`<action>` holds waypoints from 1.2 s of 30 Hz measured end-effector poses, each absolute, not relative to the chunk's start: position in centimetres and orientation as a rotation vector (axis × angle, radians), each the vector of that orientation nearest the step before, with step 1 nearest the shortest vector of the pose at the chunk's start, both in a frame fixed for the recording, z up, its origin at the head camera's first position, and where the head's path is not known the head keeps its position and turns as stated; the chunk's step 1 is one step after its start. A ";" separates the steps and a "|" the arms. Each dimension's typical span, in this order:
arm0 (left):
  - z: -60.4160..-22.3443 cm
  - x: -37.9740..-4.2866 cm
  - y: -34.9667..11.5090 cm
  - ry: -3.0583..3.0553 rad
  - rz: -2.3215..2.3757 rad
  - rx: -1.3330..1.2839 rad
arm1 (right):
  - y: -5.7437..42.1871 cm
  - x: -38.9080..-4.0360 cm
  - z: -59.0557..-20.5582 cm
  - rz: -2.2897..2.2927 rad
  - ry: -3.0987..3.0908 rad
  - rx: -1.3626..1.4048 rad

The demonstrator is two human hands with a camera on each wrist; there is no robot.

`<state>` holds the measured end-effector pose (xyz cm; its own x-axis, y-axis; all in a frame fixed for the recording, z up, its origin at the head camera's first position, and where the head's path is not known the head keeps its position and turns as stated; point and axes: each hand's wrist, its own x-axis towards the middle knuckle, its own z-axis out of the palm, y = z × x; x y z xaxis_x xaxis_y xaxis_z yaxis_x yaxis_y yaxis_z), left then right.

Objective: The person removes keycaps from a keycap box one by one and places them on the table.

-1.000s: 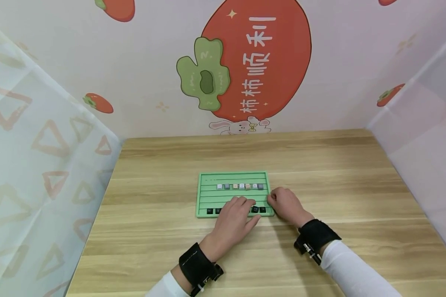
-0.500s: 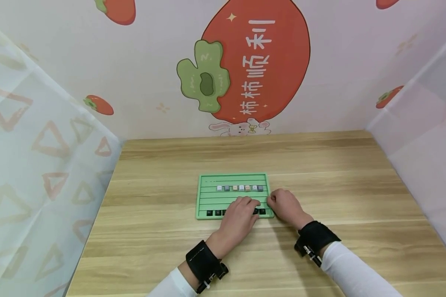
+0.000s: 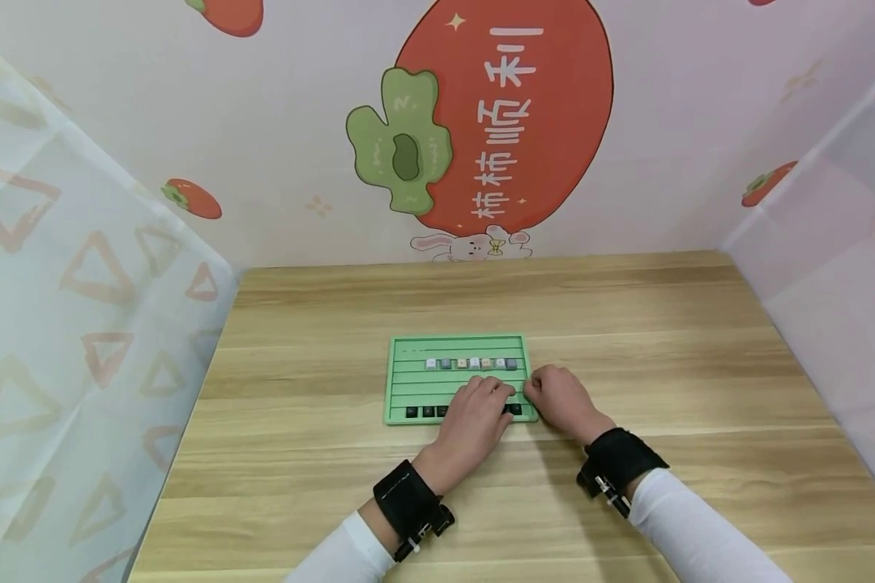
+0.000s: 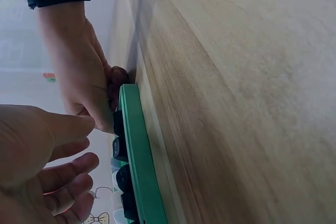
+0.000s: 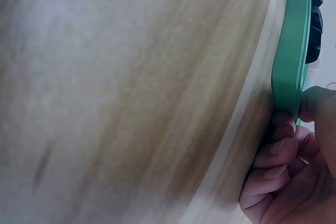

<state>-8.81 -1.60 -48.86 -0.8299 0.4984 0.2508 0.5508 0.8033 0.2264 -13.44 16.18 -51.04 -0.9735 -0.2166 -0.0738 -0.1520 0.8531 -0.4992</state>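
A green ridged tray [image 3: 423, 389] lies on the table. Along its front edge runs a row of black keycaps [image 3: 428, 411], and farther back sits a row of white, grey and beige keycaps [image 3: 474, 364]. My left hand [image 3: 474, 417] hovers over the front row's right part and hides several black keycaps from the head camera. In the left wrist view its fingers [image 4: 68, 179] bend loosely above the black keycaps [image 4: 121, 148], with nothing between them and the thumb. My right hand [image 3: 563, 401] pinches the tray's right edge, thumb on top and fingers curled at the side.
The wood-grain table [image 3: 299, 340] spreads around the tray on all sides. A printed backdrop [image 3: 299, 121] rises behind it, with pale cloth walls [image 3: 95, 324] at left and right. Each wrist wears a black band [image 3: 621, 457] with a small camera.
My left hand has shifted right along the front row, uncovering another black keycap on its left. The right hand keeps its hold on the tray's edge, and the tray stays in place.
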 end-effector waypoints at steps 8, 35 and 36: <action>-48.5 -9.2 -0.8 -2.890 -0.394 -0.850 | 16.1 -13.6 -51.0 -0.765 2.897 -0.288; -49.5 -9.8 0.7 -2.911 -0.251 -0.796 | 16.4 -13.6 -51.2 -0.784 2.910 -0.328; -49.5 -9.8 0.7 -2.911 -0.250 -0.799 | 16.4 -13.6 -51.2 -0.785 2.910 -0.333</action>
<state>-9.76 0.73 -49.45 -0.8549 0.4962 0.1515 0.5148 0.8476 0.1287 -13.59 16.36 -51.16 -0.9701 -0.2380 -0.0477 -0.1817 0.8424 -0.5074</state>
